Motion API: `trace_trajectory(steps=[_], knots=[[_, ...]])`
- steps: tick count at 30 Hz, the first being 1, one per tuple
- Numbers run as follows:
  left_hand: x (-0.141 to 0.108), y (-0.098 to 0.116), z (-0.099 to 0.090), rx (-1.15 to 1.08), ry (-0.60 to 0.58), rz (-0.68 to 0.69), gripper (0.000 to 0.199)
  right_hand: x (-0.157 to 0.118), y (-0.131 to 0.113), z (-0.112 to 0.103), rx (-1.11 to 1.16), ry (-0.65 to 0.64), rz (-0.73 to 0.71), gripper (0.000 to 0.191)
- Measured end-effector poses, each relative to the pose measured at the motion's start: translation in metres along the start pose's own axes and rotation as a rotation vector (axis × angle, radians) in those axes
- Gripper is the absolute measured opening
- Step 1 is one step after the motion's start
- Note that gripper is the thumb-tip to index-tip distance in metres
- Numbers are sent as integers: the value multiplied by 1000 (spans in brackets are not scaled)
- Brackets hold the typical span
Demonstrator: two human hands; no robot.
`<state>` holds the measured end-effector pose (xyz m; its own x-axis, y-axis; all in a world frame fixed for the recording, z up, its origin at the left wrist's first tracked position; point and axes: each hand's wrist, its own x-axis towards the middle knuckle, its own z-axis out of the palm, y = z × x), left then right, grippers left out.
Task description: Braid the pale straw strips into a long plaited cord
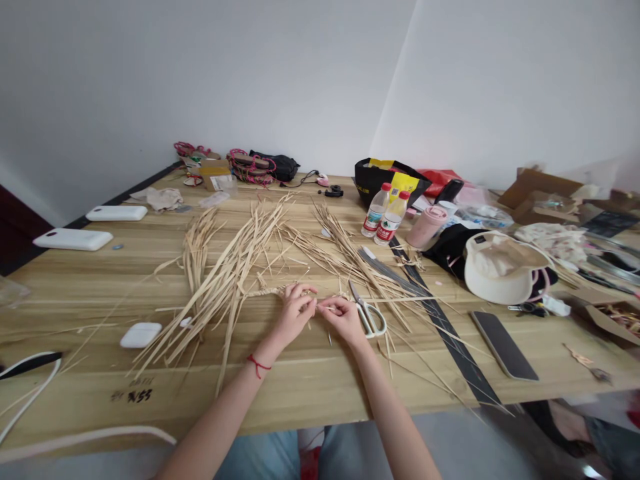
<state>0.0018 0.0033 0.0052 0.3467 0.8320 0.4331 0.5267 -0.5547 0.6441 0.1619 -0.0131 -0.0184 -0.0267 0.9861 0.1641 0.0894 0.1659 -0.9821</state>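
A narrow plait of straw-coloured, flat fibre strips (266,291) lies at the left hand (299,307), its visible length stretching to that hand's left. The left hand's fingers are bent over the plait's near end, thumb and forefinger drawn together on it. Close beside, the right hand (343,318) pinches a thin, pale strip (326,307) between thumb and forefinger; the exact crossing there is too small to make out.

Just right of the right hand are scissors with pale green looped handles and grey metal blades (371,320). Left of and beyond the left hand sprawls a loose heap of long, dry, ribbon-like strips (240,260); another spread of stiff, split strips (345,250) fans out beyond the right hand.

Under both hands is a wooden table (320,387) with streaky yellow-brown grain. Well left of the left hand is a rounded, glossy white case (141,335). Farther right of the right hand lie a flat, dark rectangular phone (504,347) and a cream fabric cap (503,270). Beyond the hands, two clear plastic bottles with red caps (384,217) stand upright before a smooth, pale grey wall (280,73).
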Motion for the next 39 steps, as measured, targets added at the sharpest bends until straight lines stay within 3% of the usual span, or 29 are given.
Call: trace_trajectory(steps=[7, 15, 24, 39], knots=[[0, 2, -8, -47, -56, 20, 39, 2, 1, 0, 24, 37, 17, 28], [0, 7, -13, -22, -73, 80, 17, 4, 4, -2, 42, 38, 33, 28], [-1, 5, -12, 84, -5, 101, 16, 4, 2, -2, 13, 38, 25, 28], [-2, 7, -10, 120, -12, 98, 15, 4, 2, -2, 42, 28, 20, 26]])
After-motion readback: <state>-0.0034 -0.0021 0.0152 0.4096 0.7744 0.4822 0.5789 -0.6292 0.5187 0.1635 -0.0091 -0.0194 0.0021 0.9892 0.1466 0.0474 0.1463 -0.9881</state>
